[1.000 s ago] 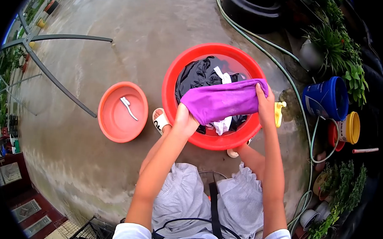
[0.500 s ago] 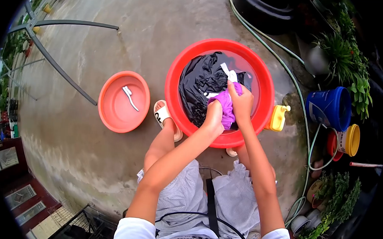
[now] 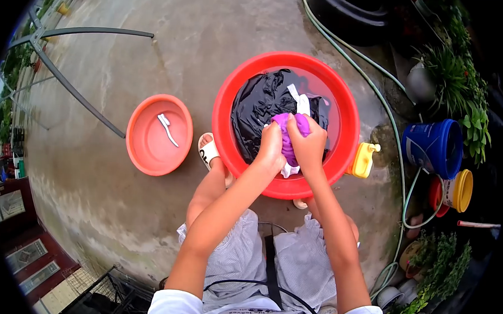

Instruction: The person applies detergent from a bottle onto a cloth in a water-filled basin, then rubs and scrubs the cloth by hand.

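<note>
A bunched purple cloth is gripped between my two hands over the large red basin. My left hand is closed on its left side, and my right hand is closed on its right side with the thumb on top. A white edge of fabric hangs below the cloth, between my wrists. Under my hands, wet black clothing with a white strip lies in cloudy water. What kind of garment the purple cloth is, I cannot tell.
On the left, a smaller pink-orange basin holds a white brush. A yellow bottle stands right of the red basin. Farther right are a green hose, a blue bucket, a yellow bucket and plants. Grey metal bars reach in from the left.
The purple cloth is now bunched more tightly, and my hands have come closer together around it. My right hand has moved slightly down, and my left hand has turned more upright.
</note>
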The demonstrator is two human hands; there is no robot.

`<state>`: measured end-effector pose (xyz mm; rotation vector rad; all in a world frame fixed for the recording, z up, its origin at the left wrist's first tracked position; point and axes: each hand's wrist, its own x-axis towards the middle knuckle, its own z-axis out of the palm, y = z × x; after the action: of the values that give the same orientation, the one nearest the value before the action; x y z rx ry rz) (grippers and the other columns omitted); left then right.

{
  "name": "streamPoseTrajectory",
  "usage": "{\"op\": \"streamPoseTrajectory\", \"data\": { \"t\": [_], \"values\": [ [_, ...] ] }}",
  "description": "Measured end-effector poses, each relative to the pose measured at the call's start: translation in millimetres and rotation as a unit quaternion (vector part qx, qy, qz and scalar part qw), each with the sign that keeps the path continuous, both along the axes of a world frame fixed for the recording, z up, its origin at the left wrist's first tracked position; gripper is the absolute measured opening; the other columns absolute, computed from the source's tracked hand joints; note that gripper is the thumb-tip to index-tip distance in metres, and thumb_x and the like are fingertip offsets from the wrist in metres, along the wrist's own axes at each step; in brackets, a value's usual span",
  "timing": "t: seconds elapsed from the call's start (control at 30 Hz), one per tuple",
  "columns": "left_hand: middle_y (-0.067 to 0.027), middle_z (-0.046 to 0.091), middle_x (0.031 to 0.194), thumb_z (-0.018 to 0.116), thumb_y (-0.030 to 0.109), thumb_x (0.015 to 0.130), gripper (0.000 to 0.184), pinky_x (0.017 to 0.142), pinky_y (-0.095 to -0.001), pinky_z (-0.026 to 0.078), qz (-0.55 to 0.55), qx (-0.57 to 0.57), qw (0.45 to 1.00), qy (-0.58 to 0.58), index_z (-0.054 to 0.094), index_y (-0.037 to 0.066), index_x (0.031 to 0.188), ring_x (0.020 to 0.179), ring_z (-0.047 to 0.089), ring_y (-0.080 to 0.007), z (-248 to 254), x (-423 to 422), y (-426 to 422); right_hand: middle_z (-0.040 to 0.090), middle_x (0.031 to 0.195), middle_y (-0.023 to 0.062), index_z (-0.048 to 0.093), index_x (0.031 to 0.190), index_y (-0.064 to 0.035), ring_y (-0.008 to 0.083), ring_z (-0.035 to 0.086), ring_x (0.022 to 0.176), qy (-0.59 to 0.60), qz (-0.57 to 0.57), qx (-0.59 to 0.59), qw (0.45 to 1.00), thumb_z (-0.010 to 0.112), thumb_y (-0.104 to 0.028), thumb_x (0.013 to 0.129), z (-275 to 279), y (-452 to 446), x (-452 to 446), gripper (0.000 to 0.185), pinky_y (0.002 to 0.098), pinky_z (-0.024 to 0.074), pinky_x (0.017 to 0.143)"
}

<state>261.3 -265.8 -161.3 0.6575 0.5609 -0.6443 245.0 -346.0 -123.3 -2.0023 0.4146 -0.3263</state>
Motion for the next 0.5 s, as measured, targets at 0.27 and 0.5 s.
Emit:
{"op": "streamPoseTrajectory", "data": {
  "t": [0.27, 0.5],
  "values": [
    [0.0014, 0.053, 0.069, 0.048, 0.018, 0.087, 0.019, 0.051, -0.0195, 0.035, 0.019, 0.124, 0.992, -0.022, 0.057, 0.003, 0.079, 0.056, 0.045, -0.0036, 44, -10, -25, 0.044, 0.046, 0.0067, 0.051, 0.061, 0.0024, 0.0102, 0.037, 0.045, 0.058, -0.051, 0.114, 0.99, 0.061, -0.021, 0.079, -15, -28, 19, 0.031, 0.0307, 0.0329, 0.044],
    [0.0022, 0.048, 0.061, 0.043, 0.015, 0.086, 0.02, 0.048, -0.0236, 0.039, 0.033, 0.081, 0.994, -0.07, 0.051, 0.007, 0.068, 0.052, 0.047, -0.0059, 23, 25, -10, 0.043, 0.047, 0.0099, 0.054, 0.064, 0.0006, 0.0138, 0.04, 0.04, -0.058, 0.025, -0.002, 0.998, 0.063, -0.016, 0.074, 4, 6, -10, 0.022, 0.0301, 0.0369, 0.043]
  ]
}}
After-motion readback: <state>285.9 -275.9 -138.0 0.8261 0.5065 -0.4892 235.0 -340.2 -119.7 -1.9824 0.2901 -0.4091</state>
